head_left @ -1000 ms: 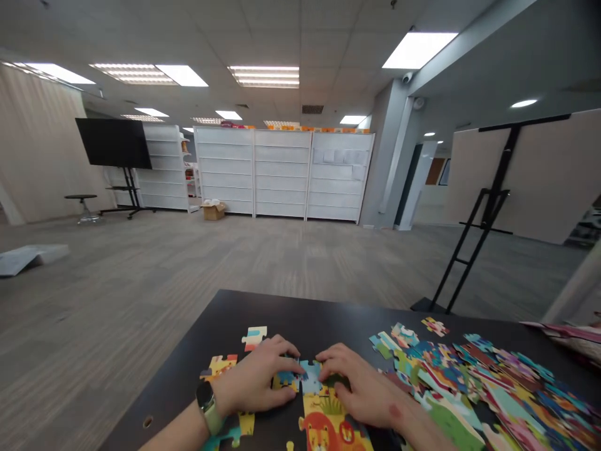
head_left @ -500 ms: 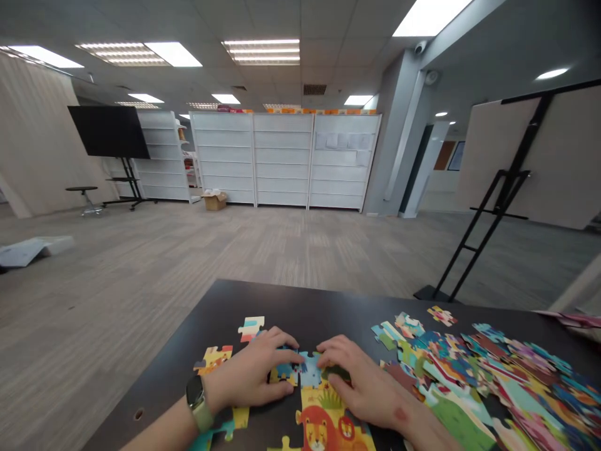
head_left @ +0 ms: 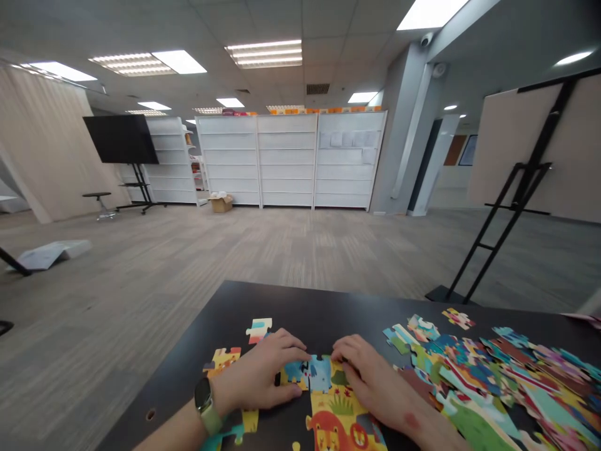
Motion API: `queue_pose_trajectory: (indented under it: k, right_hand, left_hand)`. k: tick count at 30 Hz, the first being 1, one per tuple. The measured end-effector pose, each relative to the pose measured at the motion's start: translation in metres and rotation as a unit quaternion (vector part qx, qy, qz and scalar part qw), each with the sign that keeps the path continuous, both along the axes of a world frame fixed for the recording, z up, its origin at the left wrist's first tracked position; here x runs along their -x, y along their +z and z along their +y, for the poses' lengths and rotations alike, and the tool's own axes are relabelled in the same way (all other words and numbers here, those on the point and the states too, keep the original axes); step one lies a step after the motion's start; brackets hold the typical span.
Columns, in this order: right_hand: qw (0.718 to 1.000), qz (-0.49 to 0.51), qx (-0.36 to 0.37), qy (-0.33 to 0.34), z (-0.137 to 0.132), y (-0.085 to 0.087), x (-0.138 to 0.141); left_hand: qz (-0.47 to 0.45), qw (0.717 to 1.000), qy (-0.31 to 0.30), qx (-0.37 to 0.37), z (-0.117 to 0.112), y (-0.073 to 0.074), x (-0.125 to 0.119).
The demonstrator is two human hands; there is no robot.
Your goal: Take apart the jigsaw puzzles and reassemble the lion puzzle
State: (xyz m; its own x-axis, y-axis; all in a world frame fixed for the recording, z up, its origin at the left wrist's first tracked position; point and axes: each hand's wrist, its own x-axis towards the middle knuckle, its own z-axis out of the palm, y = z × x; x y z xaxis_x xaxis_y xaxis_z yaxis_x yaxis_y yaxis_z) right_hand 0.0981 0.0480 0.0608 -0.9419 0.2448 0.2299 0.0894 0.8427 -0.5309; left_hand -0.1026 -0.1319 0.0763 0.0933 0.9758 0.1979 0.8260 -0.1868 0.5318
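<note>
My left hand (head_left: 267, 369), wearing a watch (head_left: 203, 394) with a green band, is bent around a blue puzzle piece (head_left: 297, 372) flat on the table, fingers at its upper edge and thumb below. That piece meets a light-blue piece (head_left: 321, 374) at the top of a joined section with a lion picture (head_left: 328, 429). My right hand (head_left: 369, 379) curls over the section's upper right corner, fingertips and thumb on the green bush piece (head_left: 339, 377); its palm covers the right side. Loose pieces (head_left: 226, 358) lie left of my left hand, partly hidden by it.
A heap of loose puzzle pieces (head_left: 498, 376) spreads over the right of the dark table (head_left: 300, 307). One piece (head_left: 259, 329) lies beyond my left hand, another (head_left: 458, 318) at the heap's far edge. A black stand (head_left: 502, 225) rises behind the table at right.
The gap between the blue piece and the light-blue piece has narrowed. My right hand has drawn back slightly, showing more of the bush piece. The whole view has shifted a little.
</note>
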Motion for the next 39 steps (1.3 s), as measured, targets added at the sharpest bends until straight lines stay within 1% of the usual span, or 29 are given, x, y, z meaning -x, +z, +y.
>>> queue_pose_trajectory:
  k: [3, 6, 10, 13, 16, 19, 21, 24, 30, 35, 37, 39]
  right_hand:
    - [1.0, 0.005, -0.005, -0.004, 0.0, -0.001, 0.001]
    - [1.0, 0.004, -0.007, -0.006, -0.001, 0.0, 0.001]
    - [1.0, 0.0, -0.008, -0.004, -0.001, 0.002, -0.001]
    - [1.0, -0.003, -0.008, 0.001, -0.001, 0.001, -0.002]
    - [1.0, -0.006, -0.007, -0.001, 0.001, -0.001, -0.001]
    - [1.0, -0.002, -0.005, 0.0, 0.001, 0.0, 0.001]
    - [1.0, 0.0, -0.006, 0.001, 0.001, 0.001, 0.001]
    - [1.0, -0.001, -0.007, -0.004, -0.001, 0.002, 0.001]
    - [1.0, 0.002, -0.013, -0.009, -0.001, 0.001, 0.001]
    - [1.0, 0.003, -0.013, -0.012, -0.003, 0.003, 0.0]
    - [1.0, 0.002, -0.01, -0.012, -0.005, 0.004, -0.001]
    - [1.0, 0.001, -0.011, -0.011, -0.005, 0.005, -0.001]
  left_hand:
    - [-0.008, 1.0, 0.016, 0.001, 0.0, -0.004, -0.001]
    - [-0.019, 1.0, 0.017, 0.001, 0.001, -0.006, -0.001]
    - [-0.015, 1.0, 0.002, 0.01, 0.002, -0.004, 0.001]
    - [-0.027, 1.0, 0.002, 0.003, 0.001, -0.002, 0.002]
    - [-0.031, 0.999, 0.025, 0.006, -0.001, -0.001, -0.001]
    - [-0.004, 0.998, 0.061, 0.03, -0.004, 0.002, -0.007]
    - [0.007, 0.997, 0.073, 0.037, -0.004, 0.004, -0.01]
    - [0.001, 0.997, 0.068, 0.036, -0.003, 0.005, -0.012]
    - [0.011, 0.998, 0.052, 0.026, 0.002, 0.0, -0.008]
    - [0.039, 0.998, 0.03, 0.025, 0.0, 0.004, -0.009]
    - [0.036, 0.998, 0.037, 0.029, -0.001, 0.004, -0.011]
    - [0.027, 0.997, 0.061, 0.034, -0.001, 0.002, -0.012]
